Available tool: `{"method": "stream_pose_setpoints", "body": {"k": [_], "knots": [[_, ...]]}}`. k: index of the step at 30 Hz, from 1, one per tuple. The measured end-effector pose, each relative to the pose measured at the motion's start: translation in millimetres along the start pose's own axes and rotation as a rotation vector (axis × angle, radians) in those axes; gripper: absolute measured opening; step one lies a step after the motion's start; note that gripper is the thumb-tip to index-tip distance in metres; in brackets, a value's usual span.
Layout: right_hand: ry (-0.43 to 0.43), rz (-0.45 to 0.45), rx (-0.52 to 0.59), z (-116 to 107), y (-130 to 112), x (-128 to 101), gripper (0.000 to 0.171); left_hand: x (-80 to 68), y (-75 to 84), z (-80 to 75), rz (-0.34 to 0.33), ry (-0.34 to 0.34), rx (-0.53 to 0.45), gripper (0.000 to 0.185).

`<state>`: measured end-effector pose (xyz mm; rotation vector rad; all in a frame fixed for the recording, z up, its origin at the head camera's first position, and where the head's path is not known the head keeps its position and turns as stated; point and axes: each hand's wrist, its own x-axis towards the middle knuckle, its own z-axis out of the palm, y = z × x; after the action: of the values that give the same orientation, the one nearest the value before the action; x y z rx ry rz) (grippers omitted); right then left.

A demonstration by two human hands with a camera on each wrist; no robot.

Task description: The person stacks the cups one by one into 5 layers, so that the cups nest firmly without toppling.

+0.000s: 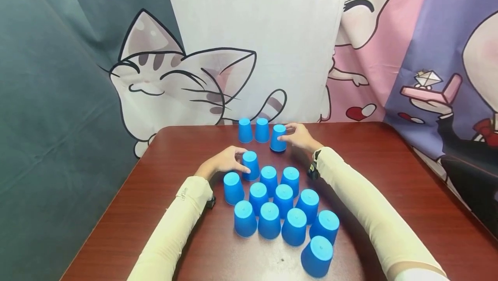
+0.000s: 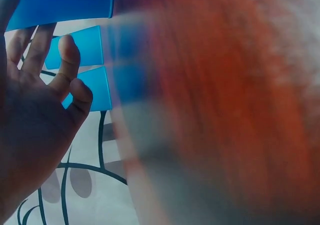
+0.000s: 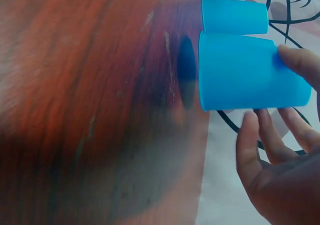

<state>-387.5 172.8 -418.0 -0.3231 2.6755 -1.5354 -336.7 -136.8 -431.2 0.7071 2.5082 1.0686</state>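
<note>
Many upside-down blue cups stand on a dark red-brown table [image 1: 389,173]. My left hand [image 1: 238,160] grips one blue cup [image 1: 250,165] at the far left corner of a tight cluster of cups [image 1: 278,205]. That cup fills the top of the left wrist view [image 2: 60,5]. My right hand [image 1: 291,136] grips another blue cup [image 1: 278,138], the rightmost of three in a far row. In the right wrist view, the thumb and fingers [image 3: 250,135] curl round this cup [image 3: 250,72], its rim close over its shadow on the table.
Two more blue cups [image 1: 253,130] stand left of the right hand's cup near the table's far edge. One cup [image 1: 317,256] sits apart at the cluster's near right. Cartoon-printed cloth [image 1: 194,78] hangs behind the table. Both arms wear cream sleeves [image 1: 362,199].
</note>
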Motion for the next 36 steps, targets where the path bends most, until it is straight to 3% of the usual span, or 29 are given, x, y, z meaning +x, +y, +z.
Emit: {"method": "stream_pose_setpoints", "body": {"k": [7, 17, 25, 31, 36], "knots": [[0.126, 0.064, 0.018, 3.2, 2.0, 14.0, 0.058, 4.2, -1.8, -1.1, 0.005, -0.025, 0.022, 0.063], [0.13, 0.1, 0.054, 0.2, 1.3, 26.8, 0.058, 6.0, -1.7, -2.4, 0.013, -0.018, 0.029, 0.059], [0.142, 0.105, 0.039, 2.7, 2.6, 29.5, 0.057, 5.0, -10.8, -3.8, 0.04, -0.046, 0.046, 0.052], [0.146, 0.099, 0.023, 0.2, 3.5, 34.5, 0.057, 7.0, -19.0, -17.7, 0.0, 0.032, 0.062, 0.064], [0.137, 0.081, 0.023, 1.9, 5.4, 36.4, 0.055, 6.9, -29.1, -25.3, -0.085, 0.169, 0.09, 0.071]]}}
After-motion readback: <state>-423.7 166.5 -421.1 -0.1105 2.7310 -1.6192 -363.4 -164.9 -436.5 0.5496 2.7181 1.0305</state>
